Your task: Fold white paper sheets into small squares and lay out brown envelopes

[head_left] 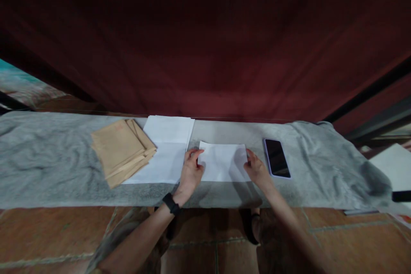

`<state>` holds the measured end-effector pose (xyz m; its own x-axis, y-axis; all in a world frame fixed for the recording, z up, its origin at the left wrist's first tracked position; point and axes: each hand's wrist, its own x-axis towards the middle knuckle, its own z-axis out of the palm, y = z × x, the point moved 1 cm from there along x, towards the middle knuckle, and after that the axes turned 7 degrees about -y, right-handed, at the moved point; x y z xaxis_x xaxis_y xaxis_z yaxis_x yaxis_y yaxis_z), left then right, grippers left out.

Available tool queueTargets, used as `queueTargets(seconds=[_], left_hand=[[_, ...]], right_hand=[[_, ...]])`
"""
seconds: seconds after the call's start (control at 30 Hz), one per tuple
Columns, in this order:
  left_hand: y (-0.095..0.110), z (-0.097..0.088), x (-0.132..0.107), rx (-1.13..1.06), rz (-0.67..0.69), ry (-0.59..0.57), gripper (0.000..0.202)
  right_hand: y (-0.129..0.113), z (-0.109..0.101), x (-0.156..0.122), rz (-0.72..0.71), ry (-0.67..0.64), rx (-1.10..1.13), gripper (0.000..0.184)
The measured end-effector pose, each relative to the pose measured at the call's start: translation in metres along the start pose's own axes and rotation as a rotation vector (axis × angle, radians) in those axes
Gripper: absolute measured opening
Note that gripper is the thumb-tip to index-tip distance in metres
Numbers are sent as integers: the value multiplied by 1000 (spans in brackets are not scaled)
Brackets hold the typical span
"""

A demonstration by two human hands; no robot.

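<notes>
A white sheet of paper (224,163) lies in front of me on the grey cloth, smaller in outline than the sheets to its left; its far left corner lifts a little. My left hand (192,171), with a black band on the wrist, pinches the sheet's left edge between thumb and fingers. At the opposite edge, my right hand (256,170) grips the paper with curled fingers. Left of my left hand is a stack of white paper sheets (165,150). A pile of brown paper envelopes (120,147) partly covers that stack.
A phone (278,158) in a pale purple case lies right of my right hand. The grey cloth (48,158) covers a long narrow surface and bunches up at the right end. Dark red fabric (218,64) hangs behind it. Below are reddish floor tiles (48,231).
</notes>
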<state>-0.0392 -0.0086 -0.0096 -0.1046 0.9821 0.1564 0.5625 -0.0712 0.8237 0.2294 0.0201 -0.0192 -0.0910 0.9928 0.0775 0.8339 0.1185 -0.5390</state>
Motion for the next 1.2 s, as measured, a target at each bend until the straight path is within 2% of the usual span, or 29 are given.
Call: queueTargets(seconds=[0.2, 0.37, 0.5, 0.6, 0.7, 0.8, 0.97, 1.2], left_hand=[[4, 0, -6, 228, 28, -23, 62], [25, 4, -15, 461, 167, -28, 57], [38, 28, -26, 594, 302, -161, 52], [41, 45, -35, 691, 295, -247, 57], [41, 51, -42, 738, 264, -276, 58], [39, 51, -44, 748, 269, -266, 58], [31, 49, -43, 741, 276, -194, 56], [26, 33, -42, 736, 206, -167, 60]], right_hand=[[3, -5, -8, -26, -30, -66, 56], [-5, -12, -9, -26, 71, -38, 50], [-33, 5, -7, -194, 65, 76, 51], [-51, 26, -13, -313, -38, 17, 53], [-58, 39, -20, -370, -103, -110, 53], [-55, 42, -25, -385, -105, -226, 54], [-50, 37, -28, -345, -30, -309, 57], [-40, 32, -31, -263, 64, -363, 58]])
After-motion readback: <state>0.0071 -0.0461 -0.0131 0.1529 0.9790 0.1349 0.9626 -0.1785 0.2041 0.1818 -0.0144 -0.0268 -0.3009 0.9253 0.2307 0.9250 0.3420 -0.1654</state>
